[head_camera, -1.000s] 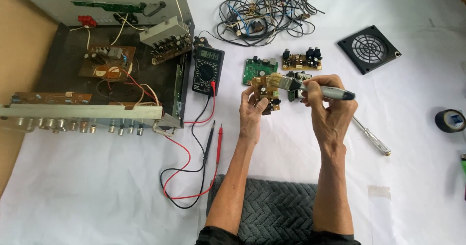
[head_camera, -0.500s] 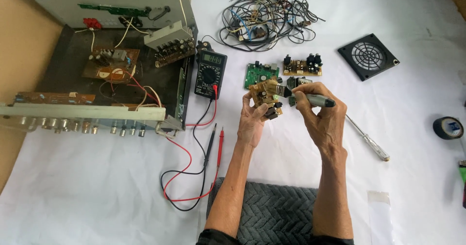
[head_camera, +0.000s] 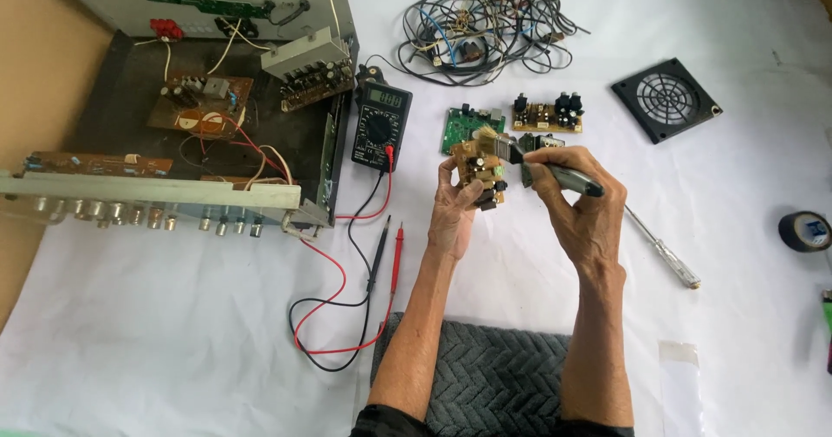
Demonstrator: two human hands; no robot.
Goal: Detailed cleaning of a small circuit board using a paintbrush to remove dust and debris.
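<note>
Your left hand (head_camera: 455, 207) pinches a small brown circuit board (head_camera: 478, 170) above the bench (head_camera: 173, 342); your right hand (head_camera: 576, 203) grips a brush (head_camera: 530, 161), bristles touching its top edge. Green board (head_camera: 468, 125) and multimeter (head_camera: 381, 125) lie untouched beyond.

Green object (head_camera: 826, 309) cut by right edge; small circuit board (head_camera: 479, 170) partly behind fingers (head_camera: 451, 175).

Bright, even, diffuse daylight; sharp throughout.
Soft faint shadows under forearms on the white sheet (head_camera: 173, 359); no glare; slight wide-angle bowing toward the sheet's corners; opened chassis interior (head_camera: 130, 134) dim, near left edge.
</note>
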